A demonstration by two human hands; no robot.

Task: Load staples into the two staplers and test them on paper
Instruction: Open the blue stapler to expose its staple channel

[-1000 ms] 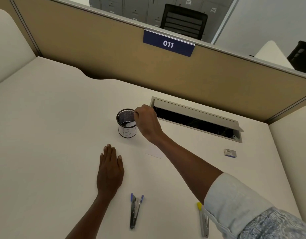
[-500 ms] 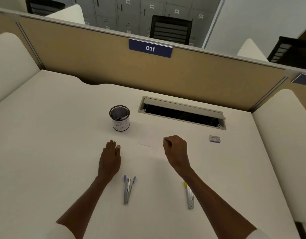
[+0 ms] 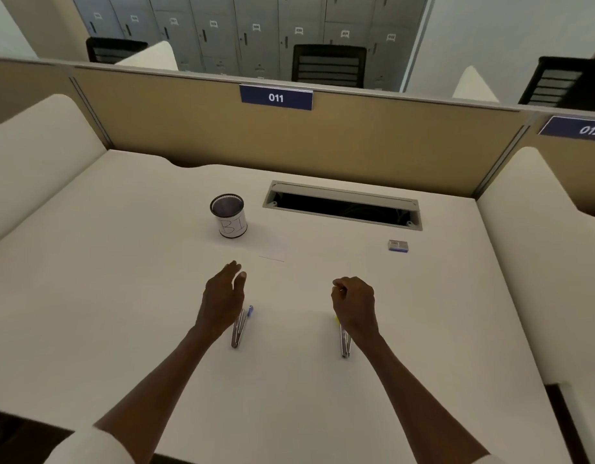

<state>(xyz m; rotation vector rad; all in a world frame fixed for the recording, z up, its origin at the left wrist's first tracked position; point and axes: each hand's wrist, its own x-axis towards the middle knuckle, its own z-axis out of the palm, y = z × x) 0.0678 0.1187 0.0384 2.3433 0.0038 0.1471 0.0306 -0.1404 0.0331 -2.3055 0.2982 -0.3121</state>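
The desk [image 3: 121, 296] had a smooth, matt cream surface, and the partition [image 3: 356, 142] behind it looked like matt tan cloth. Both staplers were bare shiny metal, one [image 3: 239, 329] tipped with blue plastic and the other [image 3: 344, 343] with yellow. The pen cup [image 3: 228, 214] was dark wire mesh wrapped in a white paper label, and a thin matt sheet of paper [image 3: 272, 251] lay flat near it.

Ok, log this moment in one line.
left hand open above blue stapler | right hand curled above yellow stapler | staple box untouched
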